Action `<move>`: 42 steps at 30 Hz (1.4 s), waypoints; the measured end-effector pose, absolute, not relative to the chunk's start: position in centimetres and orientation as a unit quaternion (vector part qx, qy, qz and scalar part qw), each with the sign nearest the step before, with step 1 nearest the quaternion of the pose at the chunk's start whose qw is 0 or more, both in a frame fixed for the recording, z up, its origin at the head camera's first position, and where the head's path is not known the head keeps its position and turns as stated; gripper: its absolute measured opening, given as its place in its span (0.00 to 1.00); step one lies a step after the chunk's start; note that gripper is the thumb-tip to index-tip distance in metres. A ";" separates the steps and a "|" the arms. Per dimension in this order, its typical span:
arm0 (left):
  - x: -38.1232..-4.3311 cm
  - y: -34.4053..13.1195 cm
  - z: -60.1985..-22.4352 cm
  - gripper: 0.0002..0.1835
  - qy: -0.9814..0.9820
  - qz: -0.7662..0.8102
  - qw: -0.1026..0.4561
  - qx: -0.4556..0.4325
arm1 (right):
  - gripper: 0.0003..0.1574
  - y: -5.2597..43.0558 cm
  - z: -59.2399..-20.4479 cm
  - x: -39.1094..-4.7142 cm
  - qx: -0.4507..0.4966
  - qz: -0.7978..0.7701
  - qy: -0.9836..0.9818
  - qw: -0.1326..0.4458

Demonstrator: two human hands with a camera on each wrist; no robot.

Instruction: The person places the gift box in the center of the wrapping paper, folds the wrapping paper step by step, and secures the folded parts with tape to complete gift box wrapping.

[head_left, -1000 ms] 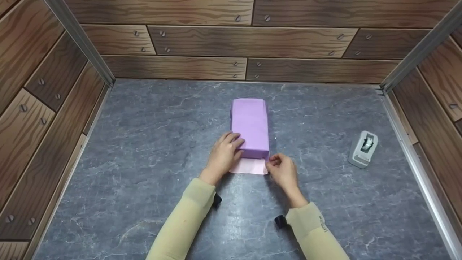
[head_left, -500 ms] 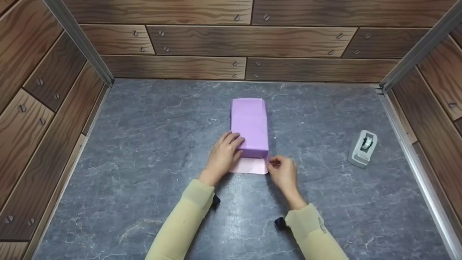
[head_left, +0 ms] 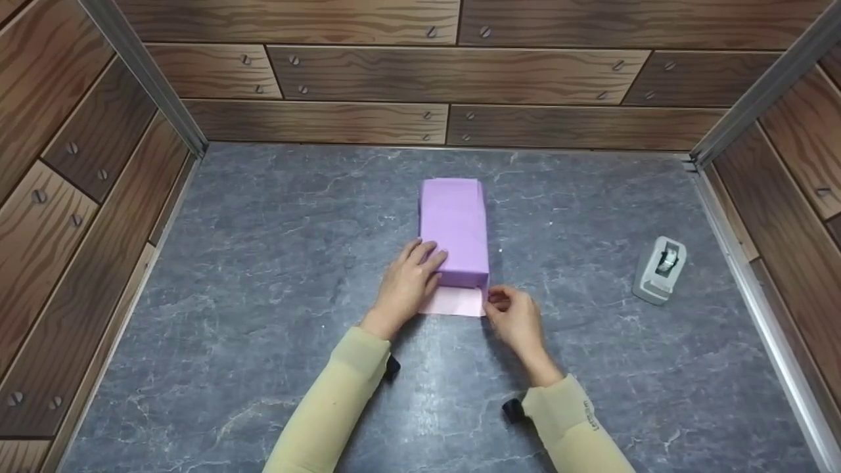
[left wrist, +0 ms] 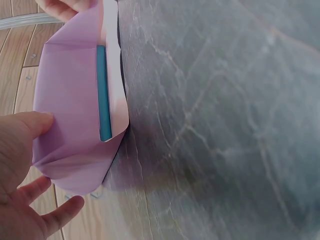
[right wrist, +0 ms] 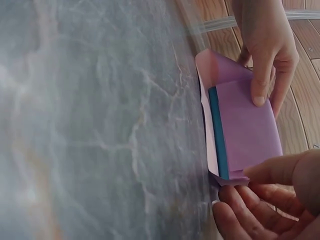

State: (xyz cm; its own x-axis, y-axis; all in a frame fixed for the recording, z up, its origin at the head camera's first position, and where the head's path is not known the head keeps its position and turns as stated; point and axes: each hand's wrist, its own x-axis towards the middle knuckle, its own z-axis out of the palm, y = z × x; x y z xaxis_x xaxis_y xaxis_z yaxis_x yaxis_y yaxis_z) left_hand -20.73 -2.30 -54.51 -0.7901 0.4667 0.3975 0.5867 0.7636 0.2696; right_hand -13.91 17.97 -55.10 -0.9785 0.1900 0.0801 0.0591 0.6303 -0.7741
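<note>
A box wrapped in purple paper [head_left: 453, 223] lies on the grey marbled table. At its near end a pale pink-lined paper flap [head_left: 453, 302] lies folded out over the tabletop. A strip of the teal box [left wrist: 102, 95] shows between this flap and the purple end fold. My left hand [head_left: 409, 279] rests on the box's near left corner, its thumb against the end face and its fingers extended over the top and side. At the near right corner, my right hand [head_left: 516, 315] pinches the paper's side fold between thumb and fingers.
A grey tape dispenser [head_left: 660, 270] with a roll of clear tape stands on the right of the table [head_left: 295, 217]. Wood-patterned walls [head_left: 453, 75] enclose the back and both sides, with metal rails [head_left: 775, 341] along the edges.
The right hand has shifted slightly toward me at the near right corner, keeping its pinch on the paper. The left hand and the box are almost unmoved.
</note>
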 end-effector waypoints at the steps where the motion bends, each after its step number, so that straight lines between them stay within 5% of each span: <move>1: -20.7 -2.3 -54.5 0.20 -0.926 -0.193 0.155 -0.284 | 0.12 18.0 -55.1 -13.9 -0.064 0.431 -0.897 0.074; 18: -20.6 -2.2 -54.5 0.20 -0.926 -0.196 0.153 -0.284 | 0.27 19.7 -55.3 -14.4 0.197 0.301 -0.932 0.041; 42: -21.0 -2.3 -53.9 0.20 -0.930 -0.184 0.134 -0.288 | 0.33 19.3 -54.8 -15.1 0.264 0.153 -0.951 -0.039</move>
State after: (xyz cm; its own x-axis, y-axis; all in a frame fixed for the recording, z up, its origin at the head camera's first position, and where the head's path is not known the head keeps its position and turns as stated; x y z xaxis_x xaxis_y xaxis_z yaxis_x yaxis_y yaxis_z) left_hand -20.96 -2.29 -53.93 -0.7981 0.4872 0.3545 0.5854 0.7664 0.2645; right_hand -15.13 19.28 -54.81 -0.8573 -0.5148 0.0058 -0.4908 0.8138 -0.3113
